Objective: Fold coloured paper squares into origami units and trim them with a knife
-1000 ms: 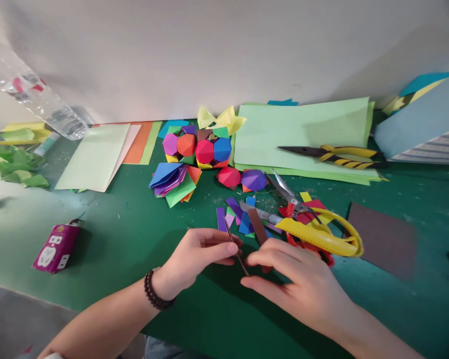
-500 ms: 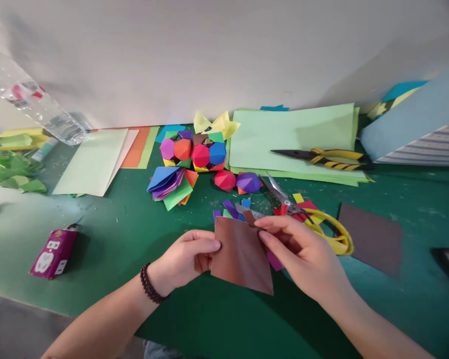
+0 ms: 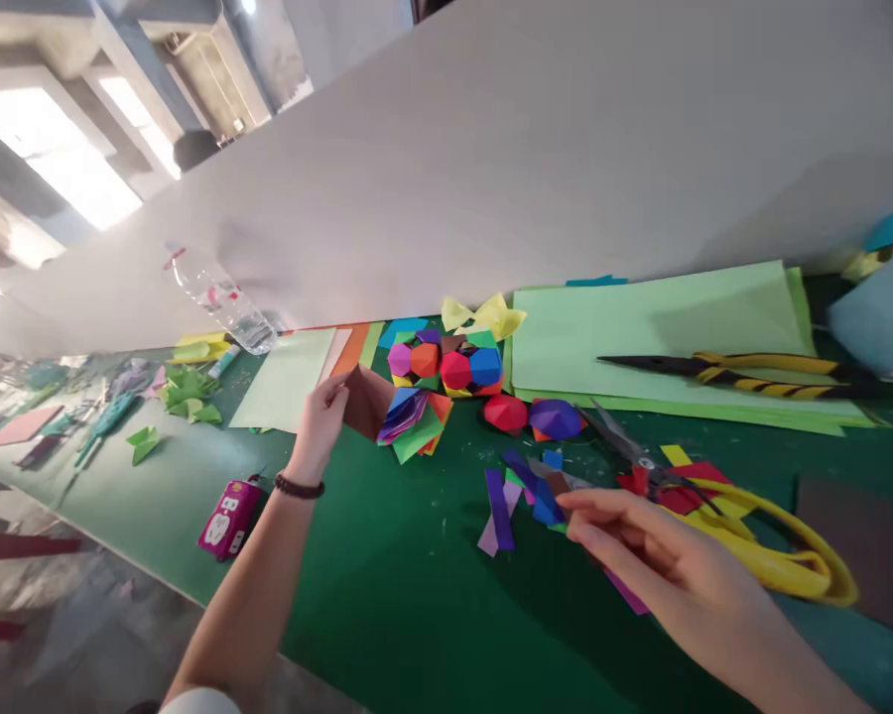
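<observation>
1. L hand (image 3: 319,421): closed on a thin square of matte brown paper (image 3: 366,400), pinched btwn thumb & fingers. Sheet sticks out at the hand's 2 o'clock, bent a bit, its far edge just beside a fan of folded multicolour paper (image 3: 413,421).
2. Dark beaded bracelet (image 3: 299,487) sits on L wrist.
3. R hand (image 3: 662,555): open, fingers loosely stretched toward 10 o'clock. Looks empty, prob, though view of the fingertips is poor. Fingertips (image 3: 576,516) hover near a loose pile of cut paper strips (image 3: 525,496) in purple, blue & brown.
4. At R hand's 1 o'clock: steel scissors w/ chunky yellow plastic handles (image 3: 759,540), lying open among red & yellow paper scraps (image 3: 677,491).
5. At L hand's 1 o'clock, past the fan: cluster of faceted origami balls (image 3: 453,367), crisp folded paper in pink, red, blue.
6. Far off at 2 o'clock from R hand: yellow-black striped pliers (image 3: 744,372) on a stack of pale green paper sheets (image 3: 662,337).
7. All of it lies on a smooth green work surface (image 3: 417,615).
</observation>
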### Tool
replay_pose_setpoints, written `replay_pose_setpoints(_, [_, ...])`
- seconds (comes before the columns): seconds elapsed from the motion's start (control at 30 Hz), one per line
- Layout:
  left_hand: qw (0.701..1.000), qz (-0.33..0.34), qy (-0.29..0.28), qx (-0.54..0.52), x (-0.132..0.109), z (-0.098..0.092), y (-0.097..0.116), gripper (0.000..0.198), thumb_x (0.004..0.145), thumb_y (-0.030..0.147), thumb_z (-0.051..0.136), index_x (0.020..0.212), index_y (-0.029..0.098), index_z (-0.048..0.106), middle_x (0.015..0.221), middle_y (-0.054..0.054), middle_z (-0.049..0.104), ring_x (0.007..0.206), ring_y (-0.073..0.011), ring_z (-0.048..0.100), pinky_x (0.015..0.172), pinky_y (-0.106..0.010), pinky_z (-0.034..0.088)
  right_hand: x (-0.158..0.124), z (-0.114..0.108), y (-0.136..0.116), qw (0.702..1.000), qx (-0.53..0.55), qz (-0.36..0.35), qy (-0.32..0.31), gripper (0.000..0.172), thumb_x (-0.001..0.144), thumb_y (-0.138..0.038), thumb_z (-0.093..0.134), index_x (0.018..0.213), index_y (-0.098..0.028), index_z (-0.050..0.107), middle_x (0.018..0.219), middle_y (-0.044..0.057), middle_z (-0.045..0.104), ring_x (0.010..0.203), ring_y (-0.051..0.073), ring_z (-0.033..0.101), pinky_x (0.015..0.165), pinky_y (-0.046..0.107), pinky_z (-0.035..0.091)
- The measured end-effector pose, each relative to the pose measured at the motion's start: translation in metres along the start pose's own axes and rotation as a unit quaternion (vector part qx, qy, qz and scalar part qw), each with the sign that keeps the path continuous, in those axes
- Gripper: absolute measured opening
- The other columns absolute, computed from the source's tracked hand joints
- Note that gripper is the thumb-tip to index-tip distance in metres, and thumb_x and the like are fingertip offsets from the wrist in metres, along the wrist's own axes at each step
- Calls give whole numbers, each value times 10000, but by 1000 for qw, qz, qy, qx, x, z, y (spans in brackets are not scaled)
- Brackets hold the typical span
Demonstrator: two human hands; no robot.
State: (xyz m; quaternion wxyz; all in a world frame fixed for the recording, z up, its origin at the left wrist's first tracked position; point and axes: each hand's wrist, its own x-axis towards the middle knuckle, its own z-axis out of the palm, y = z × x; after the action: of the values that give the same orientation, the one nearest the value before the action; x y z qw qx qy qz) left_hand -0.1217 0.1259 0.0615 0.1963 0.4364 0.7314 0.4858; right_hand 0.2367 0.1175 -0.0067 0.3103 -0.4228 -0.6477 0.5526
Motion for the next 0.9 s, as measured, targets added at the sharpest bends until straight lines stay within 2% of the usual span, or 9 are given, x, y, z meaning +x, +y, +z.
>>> replay_pose_setpoints(0.07, [999,-5,-20,30,19,3,-13,269,912,285,573,1125,149,666,1088,-82,691,960,-217,648,830,-343,536,1,2,-2,1000,-24,-10,-12,389,830,-560,613,1036,-240,697,930,75,730,791,211,699,578,235,577])
replay_pose_setpoints(0.13, [997,-10,-48,57,29,10,-26,349,930,349,593,1226,165,577,1226,-100,605,1036,-229,624,869,-436,544,3,3,-5,999,-45,-25,-17,374,853,-558,582,1021,-243,695,880,59,724,735,192,688,562,236,566])
replay_pose_setpoints(0.27, [991,-2,-88,101,27,20,-45,359,932,353,591,1241,172,566,1250,-103,591,1052,-232,618,877,-446,542,6,3,-8,996,-61,-62,-17,336,874,-537,567,1006,-253,687,848,39,722,686,174,675,548,238,555])
replay_pose_setpoints(0.37, [985,12,-109,130,23,20,-51,360,936,356,584,1245,172,564,1257,-103,585,1056,-232,616,877,-449,543,5,5,-10,995,-59,-81,2,301,872,-524,580,976,-266,694,813,27,720,687,176,681,522,228,545])
replay_pose_setpoints(0.47, [982,34,-114,146,24,14,-49,361,902,336,635,1211,158,579,1162,-93,633,994,-222,638,849,-419,551,5,7,-12,994,-57,-94,9,272,869,-509,588,933,-273,709,775,22,721,657,174,682,485,219,534])
replay_pose_setpoints(0.6, [977,90,-106,159,32,2,-36,252,794,241,721,1024,159,654,947,-54,702,920,-211,664,848,-342,535,7,7,-17,993,-59,-102,-4,254,855,-499,593,877,-278,717,730,6,718,603,164,676,477,213,542])
replay_pose_setpoints(0.67, [970,122,-118,175,36,1,-29,180,824,262,695,968,157,672,956,-50,703,931,-209,664,862,-348,532,8,6,-19,992,-66,-108,-7,258,853,-504,588,849,-280,716,694,-2,707,562,158,661,463,214,536])
replay_pose_setpoints(0.8, [949,166,-133,234,39,14,-26,257,922,344,607,1097,157,634,1097,-74,658,949,-196,646,833,-395,553,9,9,-17,989,-79,-122,-11,268,857,-508,575,820,-282,714,677,-5,703,550,162,658,448,222,529])
replay_pose_setpoints(0.9, [937,196,-92,274,36,29,-26,192,856,275,676,1020,176,676,1006,-64,686,925,-210,652,842,-372,541,8,10,-18,986,-98,-133,-6,250,880,-471,562,835,-276,711,707,0,709,570,158,663,447,219,519])
